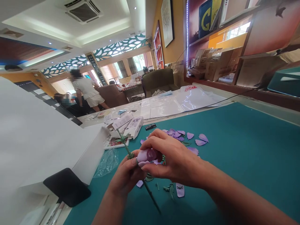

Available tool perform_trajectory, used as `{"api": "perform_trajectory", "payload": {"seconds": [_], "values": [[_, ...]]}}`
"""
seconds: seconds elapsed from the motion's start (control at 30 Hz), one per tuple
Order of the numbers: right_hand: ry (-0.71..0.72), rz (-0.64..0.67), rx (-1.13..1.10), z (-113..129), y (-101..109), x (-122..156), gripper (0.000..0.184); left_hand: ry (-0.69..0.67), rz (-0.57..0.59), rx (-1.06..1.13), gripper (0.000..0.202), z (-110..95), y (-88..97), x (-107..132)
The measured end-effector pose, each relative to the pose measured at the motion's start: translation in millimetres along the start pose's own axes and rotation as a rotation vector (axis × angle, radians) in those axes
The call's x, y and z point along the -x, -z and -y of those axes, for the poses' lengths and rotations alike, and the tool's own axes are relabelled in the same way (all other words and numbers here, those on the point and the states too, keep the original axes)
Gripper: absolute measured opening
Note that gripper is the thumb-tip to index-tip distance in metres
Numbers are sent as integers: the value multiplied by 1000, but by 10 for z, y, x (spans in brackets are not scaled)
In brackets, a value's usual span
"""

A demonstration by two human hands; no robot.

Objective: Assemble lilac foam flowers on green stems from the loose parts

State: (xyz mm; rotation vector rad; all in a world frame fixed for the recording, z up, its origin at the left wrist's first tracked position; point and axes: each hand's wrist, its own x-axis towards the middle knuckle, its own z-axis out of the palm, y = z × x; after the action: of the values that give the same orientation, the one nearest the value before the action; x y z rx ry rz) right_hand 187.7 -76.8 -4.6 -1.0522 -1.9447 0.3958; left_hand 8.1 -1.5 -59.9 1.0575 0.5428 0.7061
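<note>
My left hand [122, 179] is closed around a green plastic stem [151, 195], which slants from upper left to lower right and bears leaves [123, 138] near its top. At the fingertips of that hand sits a toy flower head [142, 156] of lilac petals with a darker purple piece. From the right, my right hand [177, 159] pinches the flower head between thumb and fingers. Its fingers partly hide the petals. Below the hands lie small green parts [171, 189] and a lilac petal piece [180, 190].
Loose purple petals [200, 140] are scattered on the green mat [246, 150] beyond my hands. An opened box [133, 126], a clear plastic bag [106, 162] and a black card [150, 127] lie at the back left. A black tablet-like panel [67, 187] stands at the left. People are farther off.
</note>
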Motion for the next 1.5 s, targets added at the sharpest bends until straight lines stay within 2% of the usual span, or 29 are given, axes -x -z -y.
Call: {"api": "perform_trajectory", "payload": {"seconds": [0.37, 0.53, 0.67, 0.97, 1.17, 1.23, 1.33, 1.4, 1.5], "values": [[-7, -4, -21, -16, -26, 5, 27, -47, 25, -11, 19, 26, 34, -16], [-13, -8, -32, -44, 11, 17, 44, -57, 5, 13, 19, 15, 42, -21], [-88, -10, -39, -118, 91, 10, 55, -99, 35, 20, 25, 9, 78, -58], [-209, -19, -119, -200, 39, -65, 33, -159, 7, -50, 25, -61, 149, -76], [-285, -28, -170, -280, 18, -65, 31, -215, -50, -101, 27, -192, 83, 23], [-333, 25, -159, -331, -7, -85, 24, -211, -54, -87, 26, -218, 49, 43], [-370, 227, -126, -380, -114, -126, 17, -228, -46, -35, 24, -229, 17, 48], [-350, 347, -100, -388, -238, -143, 16, -246, -54, -2, 22, -230, 3, 46], [-294, 407, -67, -394, -461, -144, 10, -256, -83, 40, 18, -233, -17, 51]]}}
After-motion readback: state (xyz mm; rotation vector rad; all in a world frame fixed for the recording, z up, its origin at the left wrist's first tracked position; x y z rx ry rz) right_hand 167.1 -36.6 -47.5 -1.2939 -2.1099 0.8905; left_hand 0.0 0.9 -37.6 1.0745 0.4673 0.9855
